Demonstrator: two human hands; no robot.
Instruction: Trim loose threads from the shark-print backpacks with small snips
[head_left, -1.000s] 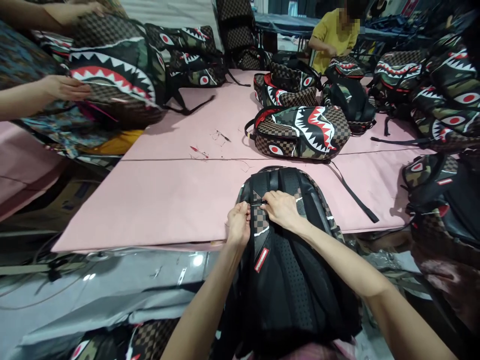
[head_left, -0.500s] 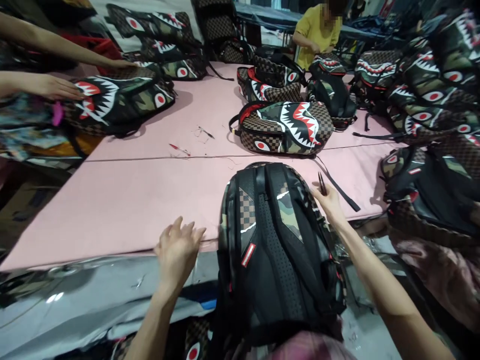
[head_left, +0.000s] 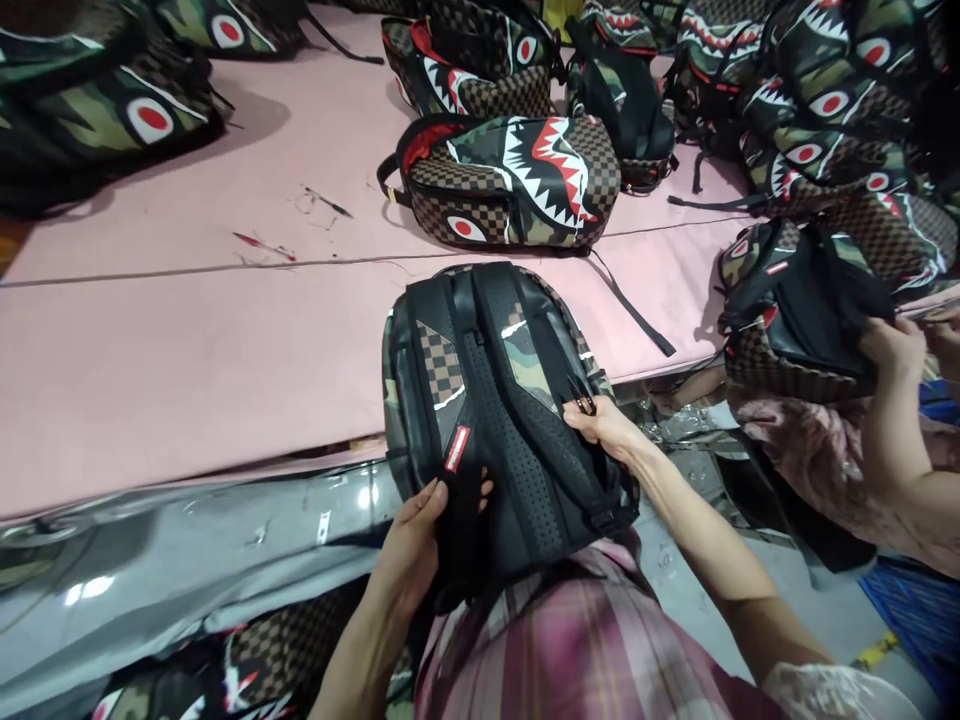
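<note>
A backpack (head_left: 487, 400) with black straps and checkered and camouflage panels rests back side up, between the table edge and my lap. My left hand (head_left: 420, 530) is closed around its left shoulder strap (head_left: 459, 520), low down, with fingertips showing past the strap. Over the right strap (head_left: 536, 400), my right hand (head_left: 604, 428) is closed on a small black two-pronged tool, which looks like thread snips (head_left: 582, 398). Those fingers touch the strap's edge. A red and white label (head_left: 457, 448) sits on the left strap.
Behind lies another shark-mouth backpack (head_left: 517, 185) on the pink table (head_left: 187, 360). A red pen-like item (head_left: 262, 246) and a dark one (head_left: 328, 202) lie among threads. More backpacks (head_left: 825, 120) are piled right, where another person's hand (head_left: 896, 345) holds a backpack (head_left: 802, 300).
My left hand has moved from beside the backpack onto its left strap. My right hand has shifted from the outer edge onto the right strap. The view has tilted down and turned right.
</note>
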